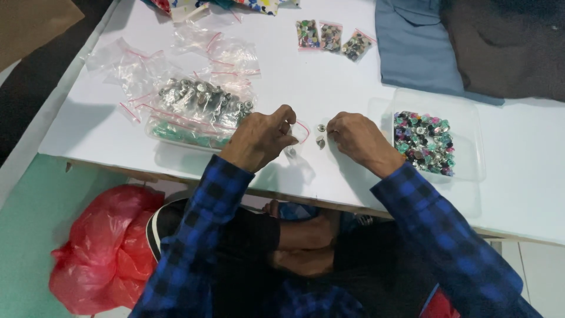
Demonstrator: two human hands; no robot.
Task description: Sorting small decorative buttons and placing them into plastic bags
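My left hand (261,138) pinches a small clear zip bag (299,133) with a red seal strip, held just above the white table (306,70). My right hand (358,139) sits close beside it, fingertips closed on a tiny piece I cannot make out. Two small silver buttons (321,134) lie on the table between the hands. A clear plastic tray (471,171) with several colourful buttons stands just right of my right hand. Both sleeves are blue and black checked.
A bag of silver metal buttons (203,100) and a greenish bag lie left of my hands among several empty zip bags (126,65). Three small filled bags (331,36) lie at the back. Folded blue and dark cloth (471,41) covers the back right. A red plastic bag (106,247) is on the floor.
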